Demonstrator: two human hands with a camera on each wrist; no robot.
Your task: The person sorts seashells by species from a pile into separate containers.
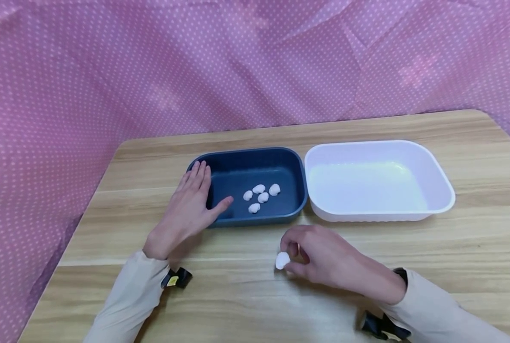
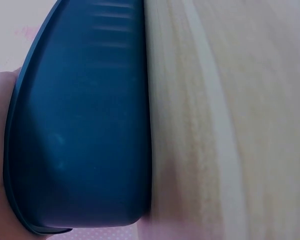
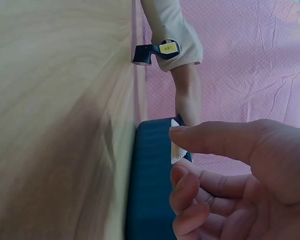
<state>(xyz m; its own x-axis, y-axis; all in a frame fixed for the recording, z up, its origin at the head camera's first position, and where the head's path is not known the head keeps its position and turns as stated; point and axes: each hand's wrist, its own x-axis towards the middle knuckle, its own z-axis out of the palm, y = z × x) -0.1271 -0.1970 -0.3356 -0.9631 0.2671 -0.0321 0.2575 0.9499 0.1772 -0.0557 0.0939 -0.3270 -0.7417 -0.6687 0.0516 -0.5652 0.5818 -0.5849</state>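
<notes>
A dark blue rectangular tub [image 1: 246, 220] holds several small white ribbed seashells [image 1: 262, 197] on its floor, toward the right. My left hand [image 1: 187, 205] lies with straight fingers over the tub's left rim, thumb across the near corner. The left wrist view shows the tub's outer wall [image 2: 90, 130] close up, with a bit of the hand at the left edge. In front of the tubs, my right hand [image 1: 323, 255] pinches one white seashell [image 1: 282, 260] between thumb and fingers, low over the table. The right wrist view shows that seashell [image 3: 177, 145] edge-on at the thumb tip.
A white rectangular tub [image 1: 379, 216] stands just right of the blue one, their rims side by side, with no shells visible in it. Both sit on a wood-grain table [image 1: 238, 295]. Behind and to the left hangs a pink dotted cloth [image 1: 246, 71].
</notes>
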